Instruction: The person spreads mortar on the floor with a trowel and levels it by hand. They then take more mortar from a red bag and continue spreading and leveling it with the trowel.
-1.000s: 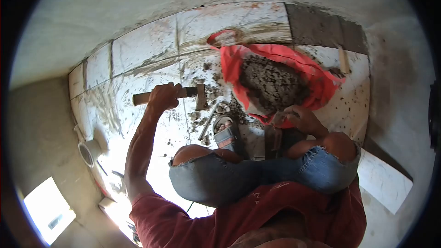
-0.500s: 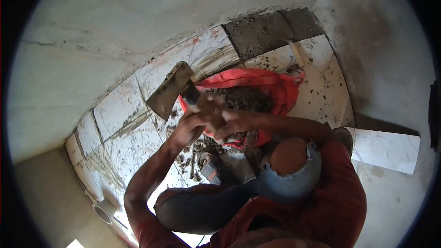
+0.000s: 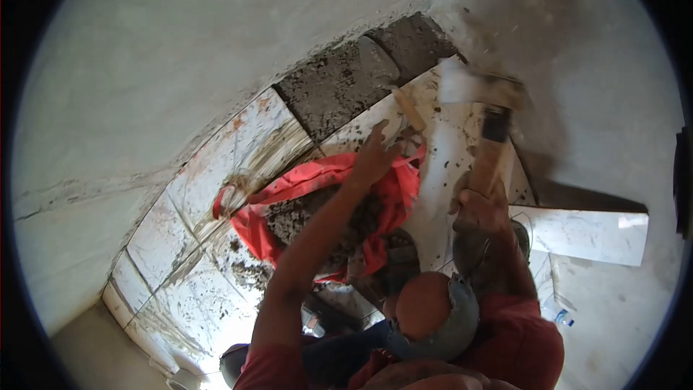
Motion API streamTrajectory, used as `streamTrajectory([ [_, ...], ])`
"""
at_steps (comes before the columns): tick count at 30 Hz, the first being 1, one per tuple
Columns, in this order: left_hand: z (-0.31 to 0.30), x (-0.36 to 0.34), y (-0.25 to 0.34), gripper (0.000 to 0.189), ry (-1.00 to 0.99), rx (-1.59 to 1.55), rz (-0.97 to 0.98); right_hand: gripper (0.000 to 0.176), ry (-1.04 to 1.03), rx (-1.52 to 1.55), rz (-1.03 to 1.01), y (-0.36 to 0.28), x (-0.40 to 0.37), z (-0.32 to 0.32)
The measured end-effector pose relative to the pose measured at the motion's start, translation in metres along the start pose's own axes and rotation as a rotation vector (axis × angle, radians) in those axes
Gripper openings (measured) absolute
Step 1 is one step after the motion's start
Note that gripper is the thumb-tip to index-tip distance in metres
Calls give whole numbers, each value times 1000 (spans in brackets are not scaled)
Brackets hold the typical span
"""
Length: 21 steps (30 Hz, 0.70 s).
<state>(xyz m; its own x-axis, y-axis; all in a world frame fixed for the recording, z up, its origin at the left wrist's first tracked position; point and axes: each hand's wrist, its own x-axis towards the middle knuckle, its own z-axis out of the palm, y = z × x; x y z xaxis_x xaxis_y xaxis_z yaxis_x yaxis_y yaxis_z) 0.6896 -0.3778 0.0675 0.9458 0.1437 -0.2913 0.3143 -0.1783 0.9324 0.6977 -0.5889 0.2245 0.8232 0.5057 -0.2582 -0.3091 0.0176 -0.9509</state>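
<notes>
My right hand (image 3: 482, 206) is wrapped around the wooden handle of a hatchet (image 3: 492, 155), held up at the right; its broad head is smeared by motion. My left hand (image 3: 377, 150) reaches over the far rim of a red bag (image 3: 393, 191), its fingers apart and nothing held. Just beyond those fingers lies the wooden handle of a trowel (image 3: 408, 108), whose flat blade rests on the dark mortar bed (image 3: 325, 83). Dark, crumbly mortar (image 3: 303, 217) fills the bag, partly covered by my left forearm.
White marbled floor tiles (image 3: 209, 202), streaked with mortar, run along the wall (image 3: 180, 65). A loose white tile (image 3: 585, 235) lies at the right. Blue-capped plastic (image 3: 563, 316) is on the floor below it. My bent knee (image 3: 429, 307) is close to the bag.
The hatchet, earlier near both hands at the left, is now in my right hand at the right. My left hand has moved apart toward the trowel. The view has shifted.
</notes>
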Motion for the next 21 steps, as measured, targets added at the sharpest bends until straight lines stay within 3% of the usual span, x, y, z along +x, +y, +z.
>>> streamTrajectory([
  [4,59,62,36,80,135,-330,-198,69,238,25,1,0,-13,-22],
  [6,86,88,13,87,268,-114,-131,67,370,-46,-24,8,-19,-30],
  [9,100,106,-5,88,348,-67,-46,78,411,-124,-3,25,-23,-42],
  [10,108,100,-5,80,476,182,51,75,408,-174,-10,28,-21,-45],
  [11,107,95,-11,80,484,188,41,75,396,-168,-4,29,-17,-49],
  [13,92,78,-12,77,415,243,436,64,380,-239,4,30,-9,-57],
  [14,81,68,-8,79,-101,-412,-85,38,335,-349,-82,24,0,-60],
  [15,80,59,-17,79,-87,-411,-101,38,319,-342,-69,22,15,-71],
  [17,84,40,-35,79,-247,-20,297,28,-36,-1070,-700,17,52,-89],
  [19,84,31,-31,78,-160,20,200,16,87,-923,-85,7,84,-69],
  [21,89,31,-52,80,-142,448,364,20,10,-966,-120,16,133,-68],
])
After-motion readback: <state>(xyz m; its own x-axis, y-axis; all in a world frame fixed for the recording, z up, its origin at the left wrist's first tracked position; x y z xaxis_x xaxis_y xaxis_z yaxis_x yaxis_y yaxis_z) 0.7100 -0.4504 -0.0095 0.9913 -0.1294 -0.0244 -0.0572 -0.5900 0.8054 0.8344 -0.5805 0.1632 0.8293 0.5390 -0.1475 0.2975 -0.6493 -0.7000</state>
